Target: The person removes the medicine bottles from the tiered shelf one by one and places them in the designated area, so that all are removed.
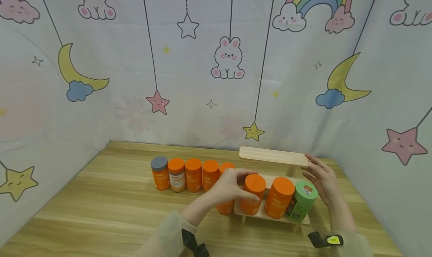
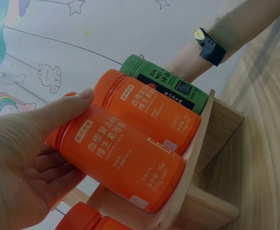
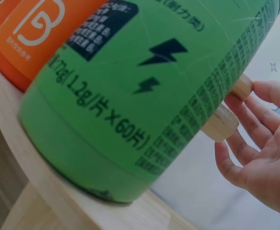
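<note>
A small stepped wooden rack [image 1: 273,155] stands on the table, its front step carrying a row of pill bottles. At the left end of that step my left hand [image 1: 224,185] grips an orange bottle [image 2: 130,158] near its lid, thumb on the near side and fingers behind. Beside it stand a second orange bottle [image 1: 278,200] and a green bottle [image 1: 301,202] at the right end. My right hand [image 1: 322,180] holds the right end of the rack's top plank, with its fingertips on the wood in the right wrist view.
Left of the rack, several bottles line up on the wooden table [image 1: 101,204]: one with a grey lid [image 1: 159,163], one with a pale label [image 1: 177,180], the others orange. A printed cloth [image 1: 189,125] hangs behind and at both sides.
</note>
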Available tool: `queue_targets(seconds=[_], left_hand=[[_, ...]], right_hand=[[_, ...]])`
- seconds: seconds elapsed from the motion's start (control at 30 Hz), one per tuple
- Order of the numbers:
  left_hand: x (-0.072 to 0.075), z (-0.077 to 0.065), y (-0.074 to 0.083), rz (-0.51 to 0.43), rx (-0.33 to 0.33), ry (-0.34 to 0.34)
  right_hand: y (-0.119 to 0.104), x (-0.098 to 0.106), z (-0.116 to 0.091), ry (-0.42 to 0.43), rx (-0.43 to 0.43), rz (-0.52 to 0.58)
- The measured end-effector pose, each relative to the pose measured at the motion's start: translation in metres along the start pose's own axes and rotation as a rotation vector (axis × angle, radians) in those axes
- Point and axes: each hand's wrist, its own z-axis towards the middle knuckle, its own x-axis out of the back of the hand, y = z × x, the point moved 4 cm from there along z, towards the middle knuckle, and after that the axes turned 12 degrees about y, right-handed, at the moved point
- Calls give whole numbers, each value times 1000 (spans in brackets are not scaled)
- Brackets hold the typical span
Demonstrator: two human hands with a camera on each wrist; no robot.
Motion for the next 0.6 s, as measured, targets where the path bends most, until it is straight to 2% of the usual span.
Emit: queue_targets(seconds=[0.27, 0.6], left_hand=[[0, -1, 1, -13, -11, 16], [5, -1, 3, -86, -22, 54]], right_hand=[[-1, 0, -1, 0, -4, -3], [-1, -1, -2, 0, -5, -22]])
